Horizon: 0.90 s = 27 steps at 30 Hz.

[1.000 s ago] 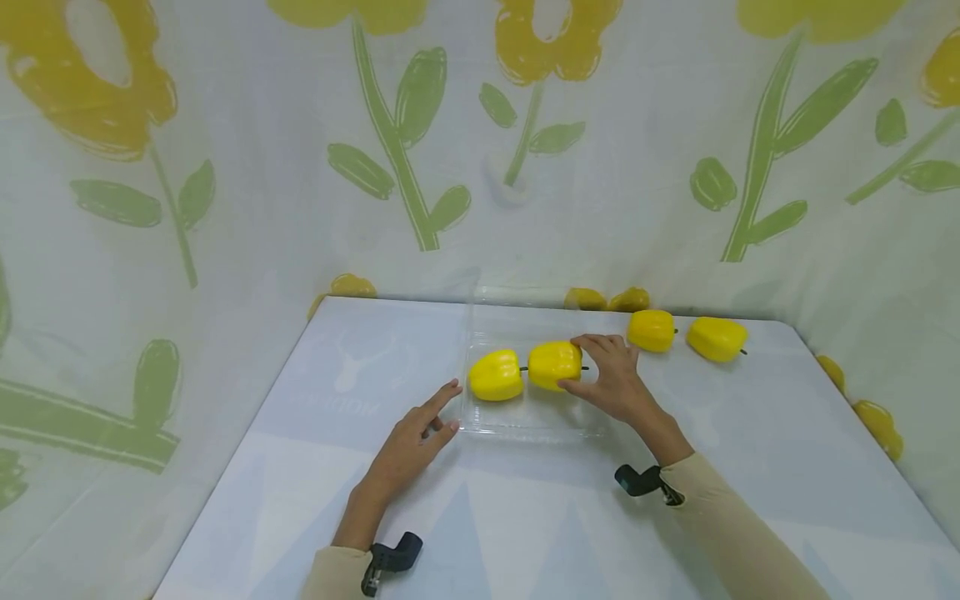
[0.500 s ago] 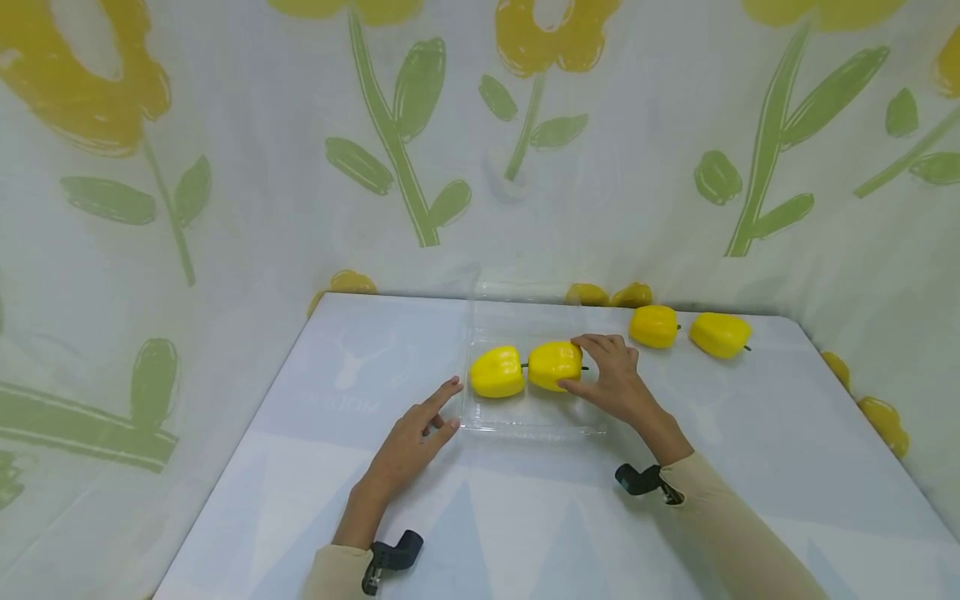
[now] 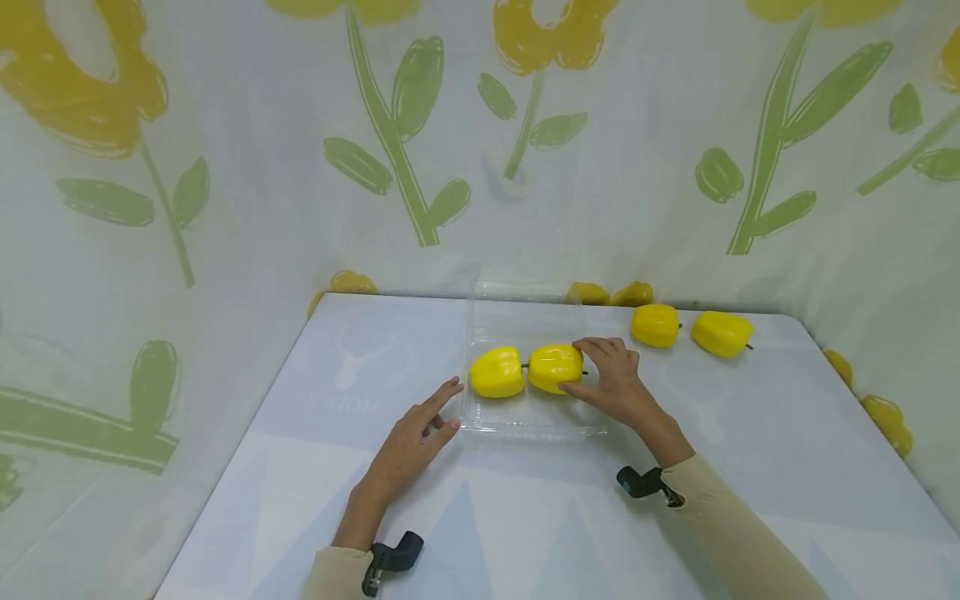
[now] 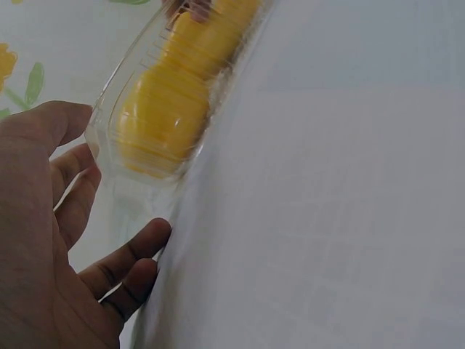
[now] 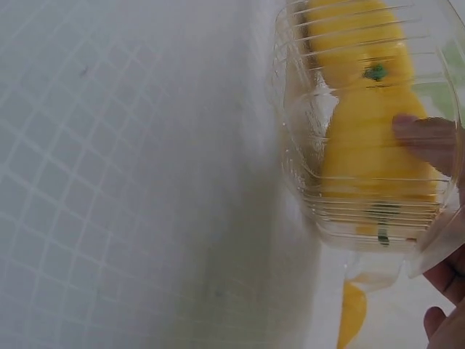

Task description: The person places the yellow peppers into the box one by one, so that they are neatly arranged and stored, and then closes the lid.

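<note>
Right hand (image 3: 617,385) pinches a yellow bell pepper (image 3: 553,368) inside the open clear plastic clamshell (image 3: 528,418); left hand (image 3: 411,443), loosely spread, is at its left edge. I'd steady that edge and release the pinch evenly, so the neighbouring pepper (image 3: 497,372) isn't nudged.

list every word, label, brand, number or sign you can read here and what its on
Tabletop: faint lettering, too washed out to read.
Tabletop: pale antler-like emblem just beyond it, no readable words.
Yellow peppers and clear container: no text visible.
</note>
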Available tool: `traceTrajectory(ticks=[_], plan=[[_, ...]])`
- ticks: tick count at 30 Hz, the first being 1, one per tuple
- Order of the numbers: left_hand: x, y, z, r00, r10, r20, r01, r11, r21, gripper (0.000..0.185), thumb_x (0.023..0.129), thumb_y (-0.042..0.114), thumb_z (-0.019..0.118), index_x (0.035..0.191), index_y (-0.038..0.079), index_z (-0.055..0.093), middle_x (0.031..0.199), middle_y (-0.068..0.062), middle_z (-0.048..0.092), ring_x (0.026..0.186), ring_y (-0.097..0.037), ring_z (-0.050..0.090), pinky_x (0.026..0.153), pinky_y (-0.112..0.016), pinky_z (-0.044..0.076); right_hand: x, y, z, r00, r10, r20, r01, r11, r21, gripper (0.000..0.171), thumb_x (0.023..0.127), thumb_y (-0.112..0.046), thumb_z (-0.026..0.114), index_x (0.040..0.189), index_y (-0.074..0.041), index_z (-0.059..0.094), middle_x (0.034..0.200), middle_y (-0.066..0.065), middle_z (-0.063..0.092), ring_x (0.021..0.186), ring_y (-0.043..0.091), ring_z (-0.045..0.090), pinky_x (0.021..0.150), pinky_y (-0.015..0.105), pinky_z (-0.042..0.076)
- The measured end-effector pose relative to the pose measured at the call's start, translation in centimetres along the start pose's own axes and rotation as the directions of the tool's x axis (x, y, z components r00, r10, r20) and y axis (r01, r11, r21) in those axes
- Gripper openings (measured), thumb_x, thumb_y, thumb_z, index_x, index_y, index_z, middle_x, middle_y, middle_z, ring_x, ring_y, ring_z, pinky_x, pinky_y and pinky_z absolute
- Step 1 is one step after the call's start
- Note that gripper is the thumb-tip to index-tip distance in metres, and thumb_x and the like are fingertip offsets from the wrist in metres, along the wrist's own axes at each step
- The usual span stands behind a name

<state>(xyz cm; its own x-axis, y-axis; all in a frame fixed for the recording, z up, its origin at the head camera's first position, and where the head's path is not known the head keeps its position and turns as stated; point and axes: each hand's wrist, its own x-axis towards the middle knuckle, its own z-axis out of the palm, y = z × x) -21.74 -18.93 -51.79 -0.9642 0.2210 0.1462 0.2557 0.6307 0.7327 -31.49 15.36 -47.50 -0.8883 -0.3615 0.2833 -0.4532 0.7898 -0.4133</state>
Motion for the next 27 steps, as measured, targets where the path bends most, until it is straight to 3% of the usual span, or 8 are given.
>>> traceTrajectory(ticks=[4,10,17,27], plan=[[0.1,0.1,0.2,1.0,0.009,-0.006,-0.009,1.0,0.007,0.057,0.102,0.049,0.053,0.155,0.04,0.036,0.147,0.022,0.045,0.092,-0.012,0.051,0.081,-0.037,0.046,-0.2,0.1,-0.2,1.0,0.014,0.022,-0.014,1.0,0.008,0.072,0.079,-0.042,0.085,0.134,-0.005,0.056,0.138,0.018,0.052,0.121,0.036,0.04,0.089,0.054,0.026],[0.1,0.1,0.3,1.0,-0.015,0.0,0.015,1.0,0.01,0.056,0.102,0.046,0.054,0.155,0.042,0.035,0.15,0.033,0.034,0.093,-0.012,0.05,0.081,-0.038,0.045,-0.5,0.3,-0.7,0.997,0.046,0.067,-0.051,0.996,0.071,0.078,0.082,-0.043,0.082,0.141,-0.004,0.051,0.144,0.018,0.045,0.126,0.037,0.034,0.095,0.057,0.022],[0.1,0.1,0.3,1.0,-0.011,-0.013,0.011,1.0,0.02,0.056,0.102,0.046,0.055,0.155,0.043,0.035,0.152,0.034,0.03,0.093,-0.012,0.05,0.081,-0.038,0.045,-1.0,1.1,-2.1,0.999,0.033,0.0,-0.033,0.993,0.112,0.071,0.083,-0.034,0.083,0.14,-0.005,0.052,0.143,0.016,0.046,0.13,0.036,0.035,0.099,0.062,0.018],[0.1,0.0,0.2,1.0,-0.013,-0.01,0.013,1.0,0.013,0.056,0.102,0.045,0.055,0.154,0.042,0.036,0.153,0.03,0.033,0.093,-0.013,0.05,0.081,-0.038,0.046,-1.9,3.5,-4.3,0.993,0.118,-0.027,-0.117,0.993,0.036,0.065,0.087,-0.033,0.079,0.14,-0.006,0.051,0.143,0.018,0.047,0.131,0.038,0.034,0.1,0.062,0.019]])
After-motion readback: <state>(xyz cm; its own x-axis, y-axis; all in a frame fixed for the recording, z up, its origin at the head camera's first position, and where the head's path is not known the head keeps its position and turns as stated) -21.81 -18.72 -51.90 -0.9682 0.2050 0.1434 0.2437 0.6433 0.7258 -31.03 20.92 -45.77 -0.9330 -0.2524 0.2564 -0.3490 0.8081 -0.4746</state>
